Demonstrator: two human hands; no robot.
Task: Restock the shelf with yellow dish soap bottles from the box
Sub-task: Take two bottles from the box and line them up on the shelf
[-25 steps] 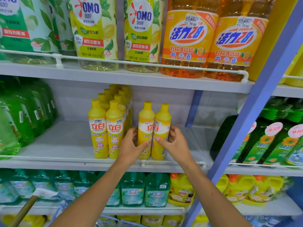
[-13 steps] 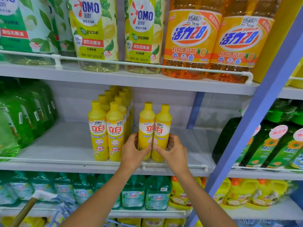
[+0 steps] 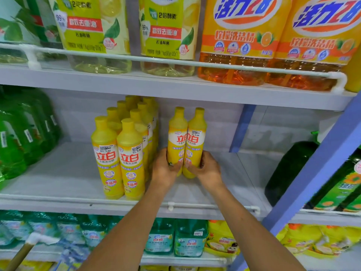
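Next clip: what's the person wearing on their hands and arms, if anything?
Nothing that shows. The left hand and right hand are ungloved, with no ring I can make out. The left forearm and right forearm are bare down to the frame's edge: no sleeve, watch or bracelet.

Def a shop, prob a supermarket cleaning-products aisle. White metal shelves (image 3: 58, 173) in tiers, each w/ a thin guard rail (image 3: 134, 58) along the front edge, and a blue upright (image 3: 328, 163) btwn bays. Every tier is packed w/ rows of one product: yellow dish soap bottles (image 3: 106, 157), big orange detergent jugs (image 3: 234, 45), green bottles (image 3: 11, 149), teal ones (image 3: 160, 239) lower down. Bottles carry little price stickers (image 3: 196, 133), one reads 5.00. Same item lined up front to back = retail stock imo.
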